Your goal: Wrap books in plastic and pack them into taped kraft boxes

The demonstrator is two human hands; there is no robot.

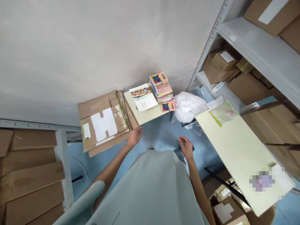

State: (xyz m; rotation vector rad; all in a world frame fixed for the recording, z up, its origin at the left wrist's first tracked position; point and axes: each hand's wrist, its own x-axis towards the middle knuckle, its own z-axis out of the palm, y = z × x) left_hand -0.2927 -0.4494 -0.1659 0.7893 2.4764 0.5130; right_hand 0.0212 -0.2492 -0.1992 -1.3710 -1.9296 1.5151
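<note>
My left hand hangs beside the front right corner of a stack of flattened cardboard, fingers loosely bent and nothing visible in them. Whether it touches the cardboard I cannot tell. My right hand is in front of my body over the floor, its fingers loosely curled and apart, empty. Ahead, a small pale table bears a white book with a picture band on its cover, a pile of books and a small orange-covered book at the pile's front.
A white plastic bag, bulging, sits between the two tables. On the long pale table at right lies a clear folder with a green edge. Metal shelving with boxes rises at right; stacked cartons stand at left.
</note>
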